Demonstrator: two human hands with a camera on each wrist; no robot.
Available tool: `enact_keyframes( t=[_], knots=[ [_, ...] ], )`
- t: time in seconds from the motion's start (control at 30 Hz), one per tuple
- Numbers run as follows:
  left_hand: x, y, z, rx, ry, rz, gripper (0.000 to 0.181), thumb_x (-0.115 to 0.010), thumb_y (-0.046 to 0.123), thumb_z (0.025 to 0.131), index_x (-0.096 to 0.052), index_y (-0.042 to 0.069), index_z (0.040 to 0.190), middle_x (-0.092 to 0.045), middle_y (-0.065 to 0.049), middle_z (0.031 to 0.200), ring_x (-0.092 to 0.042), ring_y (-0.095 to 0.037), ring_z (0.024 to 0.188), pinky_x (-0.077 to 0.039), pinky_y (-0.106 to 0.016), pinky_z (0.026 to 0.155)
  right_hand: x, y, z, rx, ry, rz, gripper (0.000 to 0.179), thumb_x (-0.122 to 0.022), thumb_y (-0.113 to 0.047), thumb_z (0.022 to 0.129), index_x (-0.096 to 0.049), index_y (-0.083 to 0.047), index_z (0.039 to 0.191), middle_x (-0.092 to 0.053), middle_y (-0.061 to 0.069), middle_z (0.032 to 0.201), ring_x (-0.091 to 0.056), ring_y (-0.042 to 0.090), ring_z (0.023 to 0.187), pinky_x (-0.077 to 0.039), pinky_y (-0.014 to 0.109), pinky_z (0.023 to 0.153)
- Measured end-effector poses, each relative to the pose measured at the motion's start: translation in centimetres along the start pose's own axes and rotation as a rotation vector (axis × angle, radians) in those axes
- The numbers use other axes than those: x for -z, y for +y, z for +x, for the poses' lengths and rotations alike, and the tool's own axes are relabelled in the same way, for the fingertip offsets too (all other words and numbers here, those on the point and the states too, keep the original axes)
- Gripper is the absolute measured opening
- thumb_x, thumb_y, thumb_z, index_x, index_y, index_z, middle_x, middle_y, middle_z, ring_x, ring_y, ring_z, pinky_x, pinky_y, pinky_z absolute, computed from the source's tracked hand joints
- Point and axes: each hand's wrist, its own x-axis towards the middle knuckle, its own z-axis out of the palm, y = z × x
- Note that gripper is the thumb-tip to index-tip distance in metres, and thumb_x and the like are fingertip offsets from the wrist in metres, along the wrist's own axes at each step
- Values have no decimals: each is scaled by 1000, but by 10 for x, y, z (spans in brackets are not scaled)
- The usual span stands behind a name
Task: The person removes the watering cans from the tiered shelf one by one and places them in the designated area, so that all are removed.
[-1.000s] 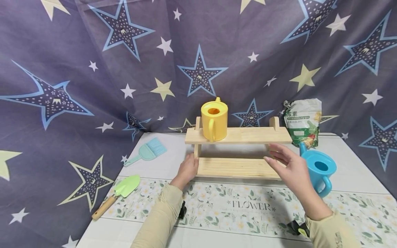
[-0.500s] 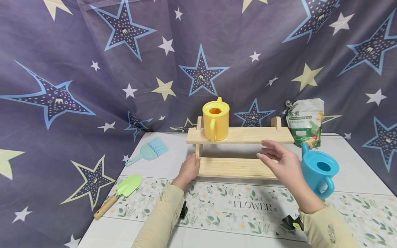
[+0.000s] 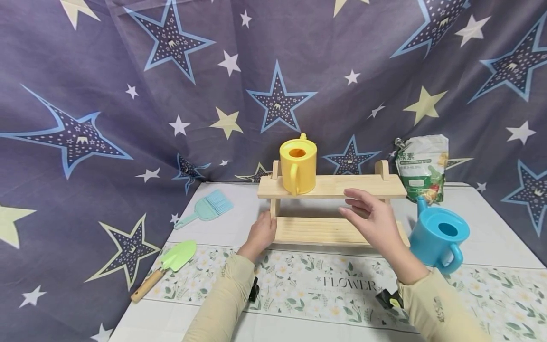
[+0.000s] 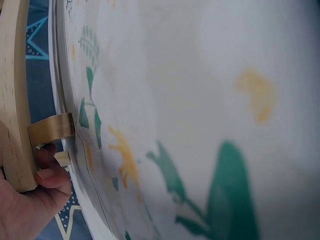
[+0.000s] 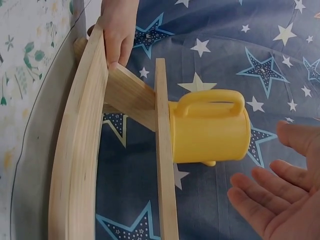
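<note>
A two-tier wooden shelf (image 3: pixel 337 231) stands on the table, and a yellow watering can (image 3: pixel 304 173) sits upright on the left part of its upper board, handle toward me. My left hand (image 3: pixel 261 232) grips the left end of the lower board; in the left wrist view, its fingers (image 4: pixel 52 177) curl under the wood. My right hand (image 3: pixel 372 218) hovers before the shelf's right half, holding nothing. Its fingers are spread and slightly bent, apart from the can in the right wrist view. A blue watering can (image 3: pixel 438 237) stands to the right of that hand.
Behind the blue can, a green-and-white bag (image 3: pixel 420 168) leans near the star-patterned curtain. At the left lie a light-blue brush (image 3: pixel 207 206) and a green trowel (image 3: pixel 177 256) with a wooden handle. A flower-printed cloth (image 3: pixel 316 294) covers the table (image 3: pixel 158 323).
My right hand has moved left, from beside the blue can to before the shelf's right half. My left hand keeps its grip on the shelf. The yellow can has not moved on the board.
</note>
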Motion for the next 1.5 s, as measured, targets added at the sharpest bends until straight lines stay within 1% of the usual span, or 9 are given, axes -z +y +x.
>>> enact_keyframes(
  t=[0.2, 0.43, 0.73, 1.03, 1.27, 1.5],
  knots=[
    [1, 1, 0, 6, -1, -1, 41, -36, 25, 106, -44, -2, 136, -52, -13, 113, -59, -29, 102, -52, -43, 90, -9, -1, 6, -3, -6, 4, 43, -75, -14, 88, -60, 1, 126, -63, 15, 125, -63, 30, 111, -53, 26, 89],
    [1, 2, -1, 22, -11, 4, 42, -35, 25, 106, -43, -1, 137, -51, -14, 116, -59, -31, 106, -51, -44, 93, -19, -3, 11, 8, -16, 17, 41, -76, -13, 87, -62, 0, 124, -64, 14, 123, -64, 28, 109, -54, 28, 89],
    [1, 2, -1, 29, -22, -15, 42, -35, 25, 106, -42, -1, 138, -51, -13, 116, -59, -30, 106, -51, -44, 93, -29, -3, 16, 5, -62, 37, 41, -76, -12, 87, -62, 0, 124, -64, 16, 123, -63, 31, 110, -53, 33, 92],
    [1, 1, -1, 20, -22, -16, 43, -34, 26, 106, -42, -1, 139, -51, -13, 115, -59, -30, 105, -52, -43, 92, -37, -5, 19, 2, -65, 102, 40, -76, -9, 86, -63, 2, 122, -64, 18, 123, -63, 32, 110, -53, 35, 93],
    [2, 2, -1, 18, -26, -10, 42, -34, 25, 106, -42, -1, 138, -50, -13, 116, -58, -30, 106, -51, -43, 93, -47, -4, 24, 12, -46, 92, 40, -76, -3, 85, -61, 6, 122, -63, 21, 122, -64, 36, 109, -53, 40, 92],
    [1, 1, 0, 33, -32, -21, 44, -33, 27, 107, -41, 0, 140, -50, -14, 120, -57, -30, 109, -50, -43, 95, -55, -7, 29, 21, -31, 104, 35, -77, -11, 86, -65, 2, 117, -66, 17, 116, -66, 32, 105, -55, 37, 90]
  ],
)
